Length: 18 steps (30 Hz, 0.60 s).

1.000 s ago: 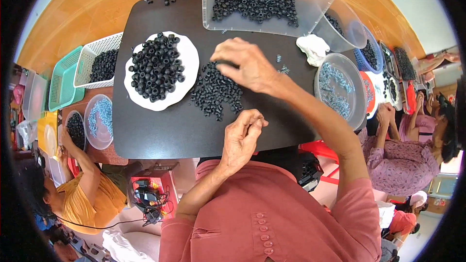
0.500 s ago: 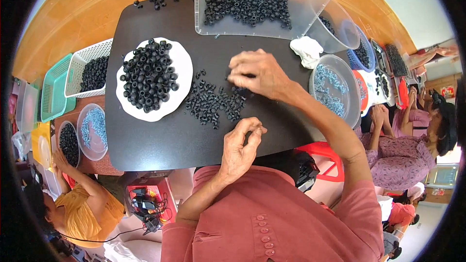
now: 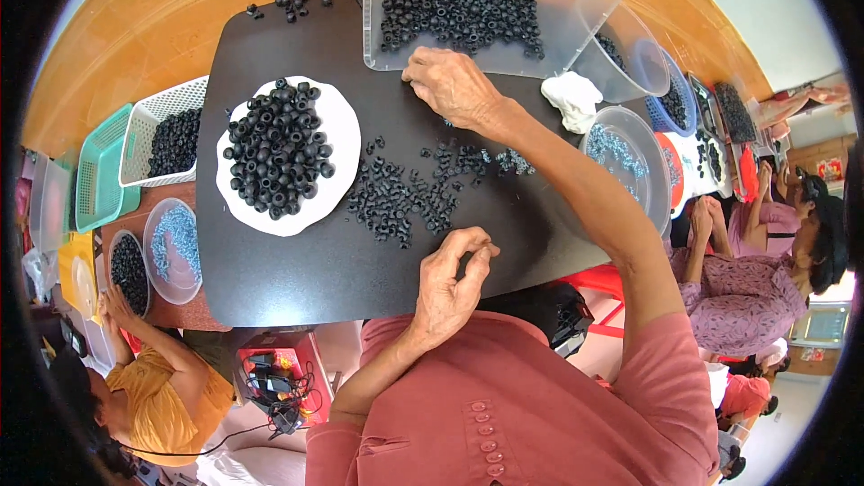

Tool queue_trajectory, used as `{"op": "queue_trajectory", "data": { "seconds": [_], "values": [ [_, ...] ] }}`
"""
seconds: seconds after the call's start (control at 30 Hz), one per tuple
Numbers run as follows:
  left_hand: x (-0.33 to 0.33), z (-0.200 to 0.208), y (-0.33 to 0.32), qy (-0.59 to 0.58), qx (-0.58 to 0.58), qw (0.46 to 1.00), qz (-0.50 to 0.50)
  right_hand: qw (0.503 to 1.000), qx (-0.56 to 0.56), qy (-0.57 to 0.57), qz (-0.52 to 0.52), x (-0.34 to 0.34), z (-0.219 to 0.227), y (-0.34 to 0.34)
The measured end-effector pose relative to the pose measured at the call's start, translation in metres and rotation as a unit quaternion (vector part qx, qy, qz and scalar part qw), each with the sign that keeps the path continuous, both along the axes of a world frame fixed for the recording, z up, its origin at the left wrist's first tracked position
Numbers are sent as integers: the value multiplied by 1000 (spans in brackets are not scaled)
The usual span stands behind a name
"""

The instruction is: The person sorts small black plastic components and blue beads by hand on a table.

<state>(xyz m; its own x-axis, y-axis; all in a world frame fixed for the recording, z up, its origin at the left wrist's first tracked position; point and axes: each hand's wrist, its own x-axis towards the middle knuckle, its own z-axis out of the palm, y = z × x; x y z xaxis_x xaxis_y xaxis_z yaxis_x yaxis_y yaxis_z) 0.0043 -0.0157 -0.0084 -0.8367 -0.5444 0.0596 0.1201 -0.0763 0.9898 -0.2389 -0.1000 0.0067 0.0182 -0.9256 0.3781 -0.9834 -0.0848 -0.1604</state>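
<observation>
My right hand (image 3: 450, 85) hovers over the far middle of the dark table, just in front of the clear bin (image 3: 468, 66). Its fingers are curled together, and whatever they may hold is hidden. Close to the near edge, my left hand (image 3: 452, 277) is closed with thumb and fingers bent inward; its contents cannot be made out. Between both hands spreads a loose pile of small black parts (image 3: 396, 198). Some small blue pieces (image 3: 515, 162) lie beside my right forearm. To the left stands a white plate (image 3: 337, 184) heaped with round black parts (image 3: 277, 148) with holes.
A crumpled white cloth (image 3: 571, 101) and a clear tub (image 3: 655, 166) with blue pieces sit at right. Left are a white basket (image 3: 135, 146), a green basket (image 3: 106, 193) and another clear tub (image 3: 164, 290). Other people sit on both sides. Stray black parts (image 3: 295, 5) lie at the far-left edge.
My right hand has moved away from the black pile, further up the table toward the clear bin. Blue pieces beside the forearm now show. My left hand has hardly moved.
</observation>
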Motion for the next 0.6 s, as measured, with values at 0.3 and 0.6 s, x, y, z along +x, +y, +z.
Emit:
{"op": "queue_trajectory", "data": {
  "seconds": [0.3, 0.6],
  "values": [
    [-4, 0, 4, 15, 18, 1000, 17, 996, 34, -68, -50, 14, 20, 37],
    [-3, 0, 1, 23, 46, 999, 0, 861, -83, -492, -98, 64, 20, 122]
  ]
}}
